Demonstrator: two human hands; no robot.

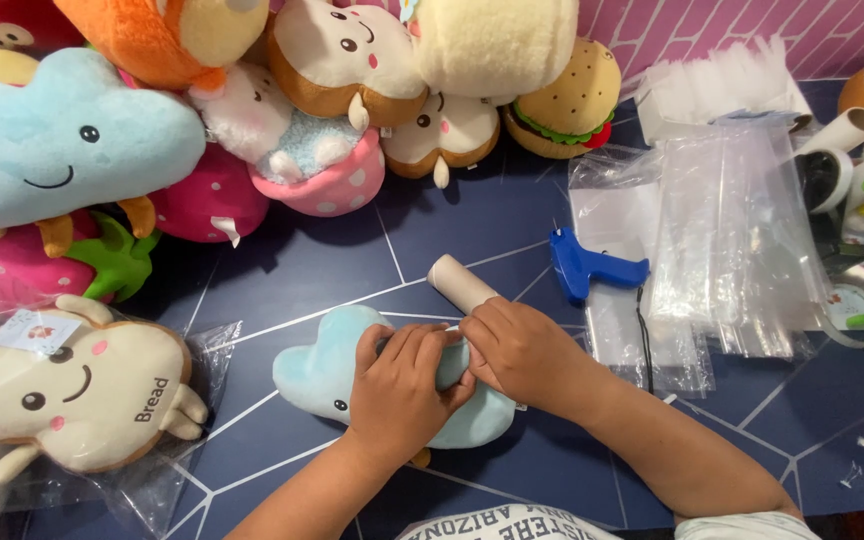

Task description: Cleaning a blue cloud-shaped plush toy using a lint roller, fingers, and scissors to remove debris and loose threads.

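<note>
Both hands work at the near edge of the dark blue mat (512, 230) as I watch from the headset feed: my left hand (397, 385) curls shut over the middle of a pale blue cloud plush (327, 365) lying flat beneath it, while my right hand (522, 350), touching the left, grips the lower end of a beige roll (460, 282) that slants up and away from its knuckles. Just beyond the right hand lies a blue tagging gun (587, 268), beside a stack of clear plastic bags (722, 240). Left of the left hand sits a bagged toast-shaped plush (77, 390). Farther off, a heap of plush toys (282, 110) lines the far edge.
</note>
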